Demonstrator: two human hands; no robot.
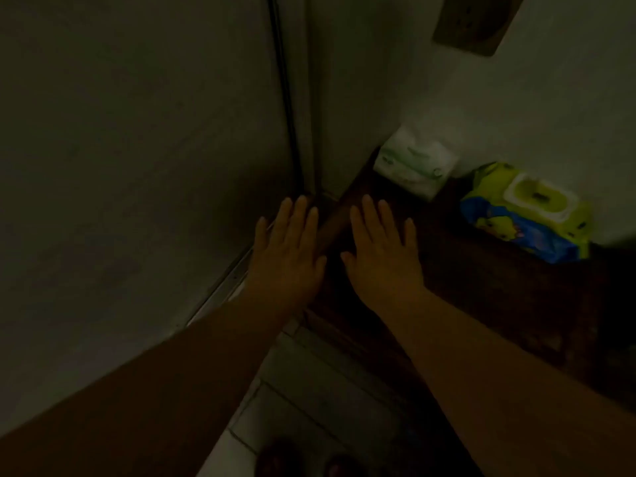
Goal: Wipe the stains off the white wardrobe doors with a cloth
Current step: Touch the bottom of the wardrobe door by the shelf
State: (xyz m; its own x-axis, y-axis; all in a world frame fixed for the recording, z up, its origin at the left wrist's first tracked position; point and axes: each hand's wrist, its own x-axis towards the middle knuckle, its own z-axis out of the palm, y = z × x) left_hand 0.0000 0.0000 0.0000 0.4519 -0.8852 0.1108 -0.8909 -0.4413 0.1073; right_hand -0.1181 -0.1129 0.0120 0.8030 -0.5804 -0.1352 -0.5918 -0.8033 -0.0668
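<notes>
Dim light here, and both arms reach out into the middle of the frame. The left hand [287, 249] is flat and spread, fingers loose, holding nothing, hovering in front of the lower corner of the white wardrobe door [137, 149] that fills the whole left side of the picture. The right hand [380, 249] sits just beside it, likewise splayed and empty, over the dark wooden cabinet top [481, 277] that runs from centre to the right edge. No cloth in either hand, and no cloth I can make out anywhere, so by my reading the wiping has not begun; this looks like the opening step, before anything is picked up. Stains on the door are hard to judge in this gloom: there may be faint smudges across the panel, but I cannot say for sure. Over at right of centre, against the wall, stands a white tissue pack [414, 163], and further right lies a green and blue wet-wipes pack [530, 211] with its flip lid facing up, well apart from both hands. The next move, I'd judge, calls for something to wipe with, and the right hand is the nearer one to those packs; it would need to reach up and right across the cabinet, then bring the wipe to the door on the left.
</notes>
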